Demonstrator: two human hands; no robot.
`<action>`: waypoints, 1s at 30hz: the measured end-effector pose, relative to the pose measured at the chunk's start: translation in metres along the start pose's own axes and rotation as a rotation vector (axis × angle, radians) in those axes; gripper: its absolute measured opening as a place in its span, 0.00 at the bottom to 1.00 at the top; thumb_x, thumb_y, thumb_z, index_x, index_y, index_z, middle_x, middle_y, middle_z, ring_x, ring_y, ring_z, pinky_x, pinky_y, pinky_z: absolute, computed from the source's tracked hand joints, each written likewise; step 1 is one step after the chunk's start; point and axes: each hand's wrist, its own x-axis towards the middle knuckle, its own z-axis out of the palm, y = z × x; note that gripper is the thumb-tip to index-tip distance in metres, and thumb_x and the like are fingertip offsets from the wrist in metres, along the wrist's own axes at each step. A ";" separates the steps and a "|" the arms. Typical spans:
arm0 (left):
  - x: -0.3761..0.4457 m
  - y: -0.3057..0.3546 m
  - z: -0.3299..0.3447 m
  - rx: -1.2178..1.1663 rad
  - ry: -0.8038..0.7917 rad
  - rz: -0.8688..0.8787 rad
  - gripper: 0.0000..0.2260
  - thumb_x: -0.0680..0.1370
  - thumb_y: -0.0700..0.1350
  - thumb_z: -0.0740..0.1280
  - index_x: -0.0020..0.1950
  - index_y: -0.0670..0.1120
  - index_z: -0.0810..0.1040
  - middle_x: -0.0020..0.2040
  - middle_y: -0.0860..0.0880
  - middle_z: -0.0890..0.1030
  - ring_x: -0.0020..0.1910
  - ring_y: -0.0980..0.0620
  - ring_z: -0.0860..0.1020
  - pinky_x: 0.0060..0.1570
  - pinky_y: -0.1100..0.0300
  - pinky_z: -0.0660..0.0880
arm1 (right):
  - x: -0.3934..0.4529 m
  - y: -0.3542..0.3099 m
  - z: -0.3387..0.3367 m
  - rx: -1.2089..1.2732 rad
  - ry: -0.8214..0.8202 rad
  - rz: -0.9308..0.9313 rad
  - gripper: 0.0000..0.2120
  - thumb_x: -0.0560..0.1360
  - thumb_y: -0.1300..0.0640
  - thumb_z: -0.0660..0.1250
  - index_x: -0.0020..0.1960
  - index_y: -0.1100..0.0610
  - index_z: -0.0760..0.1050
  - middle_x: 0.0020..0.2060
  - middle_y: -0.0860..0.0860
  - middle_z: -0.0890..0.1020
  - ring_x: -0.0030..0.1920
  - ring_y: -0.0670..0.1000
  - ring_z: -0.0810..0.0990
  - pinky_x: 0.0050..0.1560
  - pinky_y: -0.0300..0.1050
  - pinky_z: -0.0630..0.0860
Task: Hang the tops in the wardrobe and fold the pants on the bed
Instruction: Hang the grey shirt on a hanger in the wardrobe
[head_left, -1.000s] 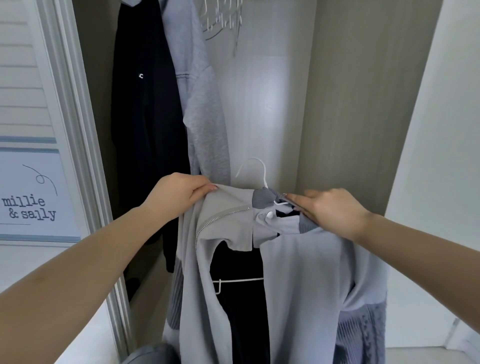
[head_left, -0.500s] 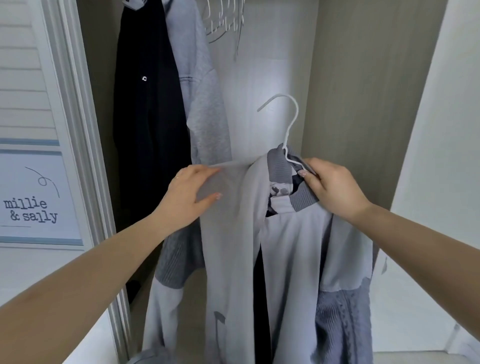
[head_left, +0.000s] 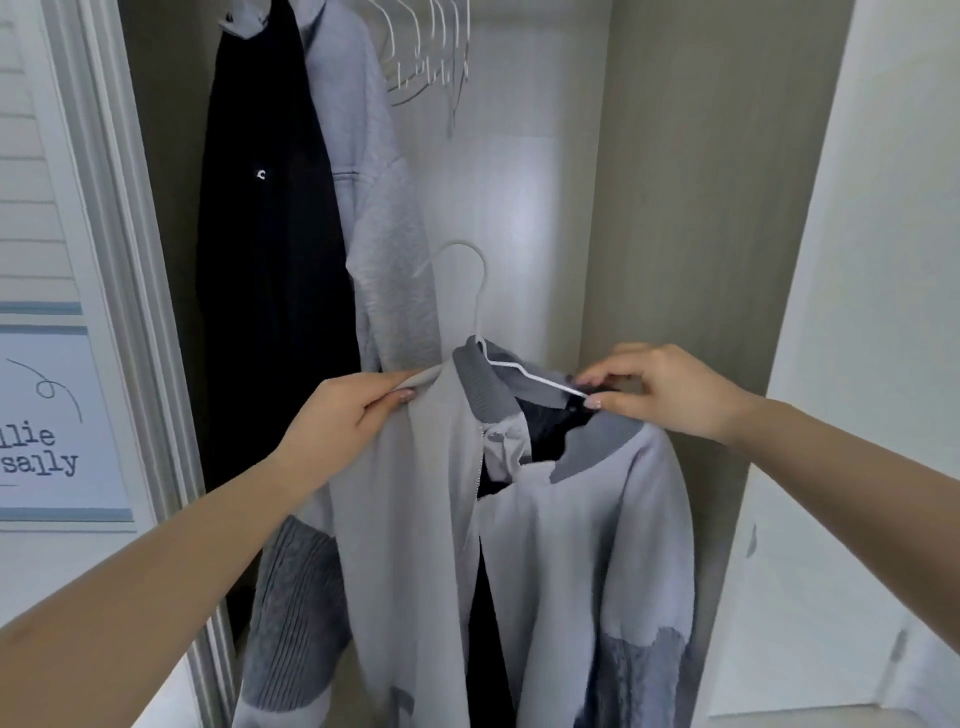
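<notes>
1. Wardrobe interior (head_left: 519, 182), pale back panel; a black top (head_left: 270, 234) and a grey hoodie (head_left: 384, 218) hang at upper left, with a cluster of bare white hangers (head_left: 426, 52) on the rail.
2. Light grey jacket (head_left: 587, 545) sits on a white hanger (head_left: 480, 301), held low in the opening, hook free of the rail.
3. Left hand (head_left: 343, 421): fingers curled, pinching the jacket's left front edge near the shoulder.
4. Right hand (head_left: 660, 389): thumb and fingertips pinch at the hanger's wire arm by the ribbed collar; whether fabric is also caught is probably yes, but unclear.
5. Versus half a second ago: the hook now points left instead of right, the right hand has shifted outward along the wire, and the left hand has closed from flat to gripping.
</notes>
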 end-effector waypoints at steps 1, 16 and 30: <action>0.000 0.002 0.003 0.007 -0.007 0.011 0.16 0.79 0.40 0.64 0.66 0.53 0.72 0.51 0.66 0.77 0.50 0.73 0.75 0.50 0.79 0.68 | 0.003 -0.005 0.003 0.015 0.000 -0.021 0.10 0.72 0.54 0.73 0.52 0.54 0.82 0.43 0.46 0.80 0.46 0.45 0.79 0.52 0.38 0.73; -0.011 -0.017 -0.024 -0.017 0.252 -0.215 0.09 0.81 0.44 0.60 0.52 0.56 0.77 0.43 0.73 0.78 0.45 0.74 0.75 0.44 0.81 0.67 | 0.005 -0.005 0.039 -0.421 -0.184 0.035 0.11 0.79 0.48 0.57 0.41 0.53 0.65 0.33 0.49 0.76 0.38 0.57 0.74 0.35 0.46 0.64; -0.001 -0.008 -0.021 0.093 -0.051 -0.166 0.07 0.77 0.50 0.66 0.51 0.50 0.80 0.41 0.50 0.79 0.42 0.54 0.77 0.44 0.52 0.75 | 0.033 -0.047 0.027 0.226 -0.078 0.124 0.13 0.80 0.52 0.59 0.37 0.52 0.70 0.30 0.41 0.80 0.27 0.41 0.77 0.34 0.33 0.72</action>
